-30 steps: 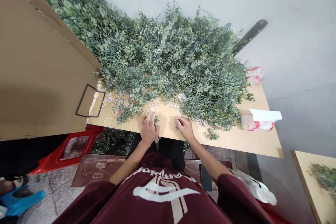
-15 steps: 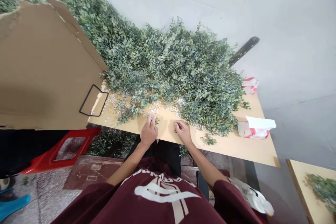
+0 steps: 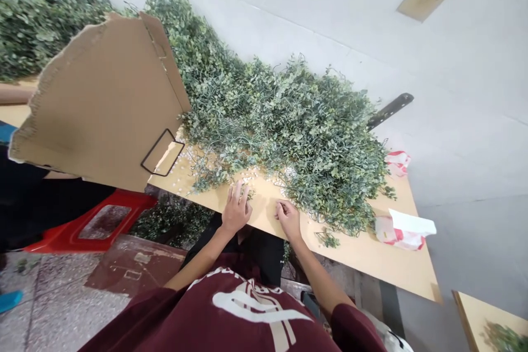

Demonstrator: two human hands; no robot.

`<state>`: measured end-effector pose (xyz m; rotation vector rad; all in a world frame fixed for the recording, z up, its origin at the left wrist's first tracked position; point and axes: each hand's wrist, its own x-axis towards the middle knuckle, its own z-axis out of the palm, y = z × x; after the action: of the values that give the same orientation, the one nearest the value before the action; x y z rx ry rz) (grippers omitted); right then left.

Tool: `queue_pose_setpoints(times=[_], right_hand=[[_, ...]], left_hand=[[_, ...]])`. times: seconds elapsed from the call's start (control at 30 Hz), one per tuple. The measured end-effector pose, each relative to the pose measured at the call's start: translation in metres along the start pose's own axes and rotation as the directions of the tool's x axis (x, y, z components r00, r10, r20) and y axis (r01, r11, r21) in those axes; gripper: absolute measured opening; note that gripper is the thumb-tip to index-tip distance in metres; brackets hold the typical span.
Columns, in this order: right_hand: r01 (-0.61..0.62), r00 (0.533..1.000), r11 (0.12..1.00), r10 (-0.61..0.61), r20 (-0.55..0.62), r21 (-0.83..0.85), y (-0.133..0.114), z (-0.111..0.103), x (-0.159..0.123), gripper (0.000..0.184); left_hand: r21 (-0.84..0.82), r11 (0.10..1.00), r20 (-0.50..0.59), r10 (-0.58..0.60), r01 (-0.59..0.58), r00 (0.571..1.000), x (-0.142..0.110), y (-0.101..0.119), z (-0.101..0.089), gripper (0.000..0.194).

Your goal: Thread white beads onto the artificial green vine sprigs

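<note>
The left hand (image 3: pixel 236 213) is resting palm down near the front edge of the surface (image 3: pixel 264 214), its grip open with the fingers loosely spread, apparently holding nothing; its fingertips are lying beside a small leafy sprig (image 3: pixel 249 193), and whether they are touching it is unclear. The right hand (image 3: pixel 289 220) is curling its fingers in, thumb against them, just apart from the left; whether its grip is closing on anything is too small to tell. Tiny white pieces (image 3: pixel 290 172) are lying scattered in front of both hands. Behind them a broad heap of greenery (image 3: pixel 309 115) is spreading along the wall, while a loose sprig (image 3: pixel 328 238) is lying just beyond the right hand. Farther right, a red-and-white plastic packet (image 3: pixel 396 237) is sitting with a white sheet (image 3: pixel 416 224) along its top; its contents are not showing. A second red-and-white wrapper (image 3: pixel 398 164) is lying crumpled farther back. To the left, a large cardboard piece (image 3: pixel 107 104) is standing beside the heap, and below it a red stool (image 3: pixel 142 203) is showing.
</note>
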<state>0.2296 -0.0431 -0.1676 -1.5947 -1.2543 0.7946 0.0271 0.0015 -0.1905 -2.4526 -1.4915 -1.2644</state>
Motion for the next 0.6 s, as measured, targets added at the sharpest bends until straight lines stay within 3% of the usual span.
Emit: queue_pose_setpoints(times=[0.33,0.5,0.6], right_hand=[[-0.026,1.0,1.0,0.026,0.001,-0.013,0.005,0.001,-0.002,0.029],[-0.007,1.0,1.0,0.007,0.019,-0.03,0.007,0.0,-0.003,0.029],[0.008,1.0,1.0,-0.008,0.01,-0.024,0.007,0.0,-0.003,0.028]], left_hand=[[0.004,1.0,-0.043,0.013,-0.013,0.999,-0.004,-0.002,0.0,0.052],[0.05,0.999,-0.116,0.022,-0.016,0.993,-0.01,-0.006,0.005,0.033],[0.031,0.998,-0.099,0.051,-0.048,0.994,-0.01,-0.005,0.004,0.02]])
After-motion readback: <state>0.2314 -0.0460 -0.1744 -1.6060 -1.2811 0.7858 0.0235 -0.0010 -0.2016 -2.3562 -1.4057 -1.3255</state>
